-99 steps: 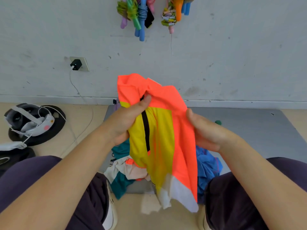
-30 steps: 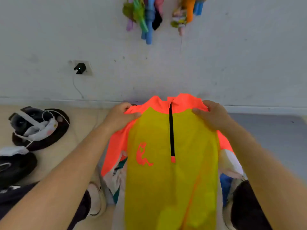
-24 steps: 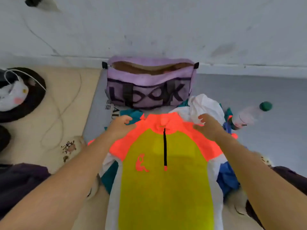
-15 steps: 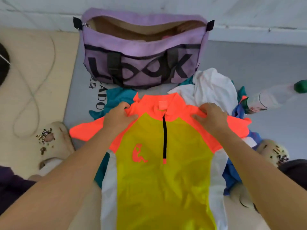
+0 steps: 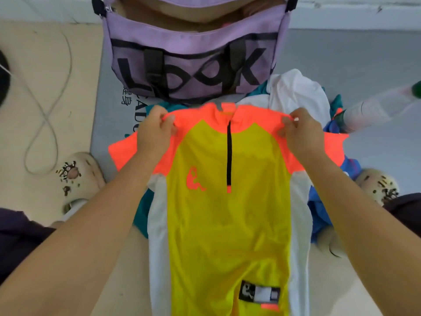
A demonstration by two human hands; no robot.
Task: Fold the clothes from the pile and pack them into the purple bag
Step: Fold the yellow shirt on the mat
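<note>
The jersey, yellow with orange shoulders and white side panels, lay spread front-up at the centre of the view, draped over the pile of clothes. A few seconds earlier it had been a bunched wad held up before the wall; it had since been shaken open and brought down flat, zip straight and sleeves out at 9 and 3 o'clock. That likely means the spreading step was nearly over and the folding proper could begin. The left hand pinched the orange shoulder at about 10 o'clock, and the right hand pinched the opposite shoulder at about 2 o'clock, both grasping the fabric. The purple bag stood open-mouthed at 12 o'clock, just beyond the collar. A plastic bottle lay at 2 o'clock on the grey mat, and slippers sat at 9 o'clock.
</note>
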